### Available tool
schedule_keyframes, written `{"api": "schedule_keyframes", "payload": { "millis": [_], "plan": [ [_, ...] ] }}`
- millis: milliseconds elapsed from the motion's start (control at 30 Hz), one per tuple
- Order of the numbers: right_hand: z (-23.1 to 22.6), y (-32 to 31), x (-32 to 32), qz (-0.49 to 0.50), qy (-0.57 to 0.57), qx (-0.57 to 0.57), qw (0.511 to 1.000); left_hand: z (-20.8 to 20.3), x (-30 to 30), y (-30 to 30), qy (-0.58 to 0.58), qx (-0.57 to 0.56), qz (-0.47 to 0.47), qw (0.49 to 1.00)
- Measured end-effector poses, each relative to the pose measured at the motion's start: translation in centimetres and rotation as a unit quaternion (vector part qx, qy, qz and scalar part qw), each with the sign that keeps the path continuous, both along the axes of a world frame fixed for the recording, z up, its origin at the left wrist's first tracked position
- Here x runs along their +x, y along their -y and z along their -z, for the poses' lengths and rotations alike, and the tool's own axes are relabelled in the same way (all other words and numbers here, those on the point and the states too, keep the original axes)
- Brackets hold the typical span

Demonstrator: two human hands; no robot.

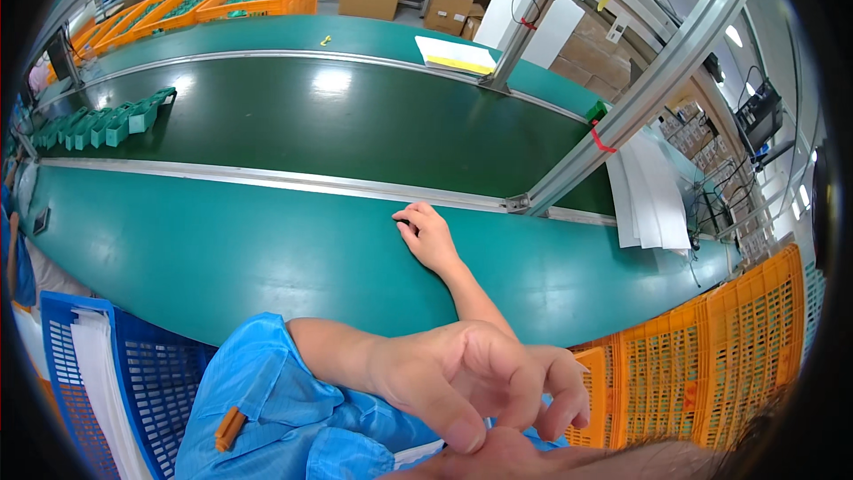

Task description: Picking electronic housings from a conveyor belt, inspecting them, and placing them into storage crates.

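My left hand (484, 373) is raised close to me at the bottom of the view, reaching in from a blue sleeve (258, 364). Its fingers are bent and apart, with no object visible between them. The thumb tip is at bare skin along the lower edge. Beyond it, my right hand (428, 236) rests on the green tabletop (293, 249), near the metal rail (267, 176). Its fingers are curled together around a small dark thing (405, 221), mostly hidden and too small to name. The left hand covers part of my right forearm.
Past the rail runs a dark green conveyor belt (302, 120) carrying several green plastic trays (107, 124). A metal post (640, 80) rises at the right, beside hanging white sheets (647, 191). A blue crate (151, 373) stands lower left, orange crates (702, 364) lower right.
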State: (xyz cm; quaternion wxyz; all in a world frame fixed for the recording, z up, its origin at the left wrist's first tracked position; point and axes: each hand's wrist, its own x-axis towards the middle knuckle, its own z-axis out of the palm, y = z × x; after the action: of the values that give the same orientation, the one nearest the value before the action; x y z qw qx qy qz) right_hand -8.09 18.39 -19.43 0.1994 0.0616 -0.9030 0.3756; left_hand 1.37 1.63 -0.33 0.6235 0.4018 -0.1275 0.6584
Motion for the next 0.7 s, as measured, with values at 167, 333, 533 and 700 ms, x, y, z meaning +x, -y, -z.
{"api": "schedule_keyframes", "payload": {
  "millis": [167, 333, 533, 700],
  "plan": [
    [0.2, -0.5, 0.3, 0.004, -0.003, -0.008, 1.000, -0.8, -0.8, 0.1, -0.006, -0.023, -0.051, 0.998],
    [0.7, 0.4, 0.1, -0.015, -0.027, -0.022, 0.999, -1.2, -0.8, 0.9, -0.033, -0.109, -0.067, 0.991],
    [-0.3, -0.4, 0.6, 0.017, -0.002, -0.006, 1.000, -1.3, -1.6, 0.5, -0.041, 0.019, 0.072, 0.996],
    [0.0, -0.1, 0.3, 0.002, 0.008, -0.015, 1.000, -0.8, -2.4, 0.6, -0.075, 0.025, -0.014, 0.997]
  ]
}}
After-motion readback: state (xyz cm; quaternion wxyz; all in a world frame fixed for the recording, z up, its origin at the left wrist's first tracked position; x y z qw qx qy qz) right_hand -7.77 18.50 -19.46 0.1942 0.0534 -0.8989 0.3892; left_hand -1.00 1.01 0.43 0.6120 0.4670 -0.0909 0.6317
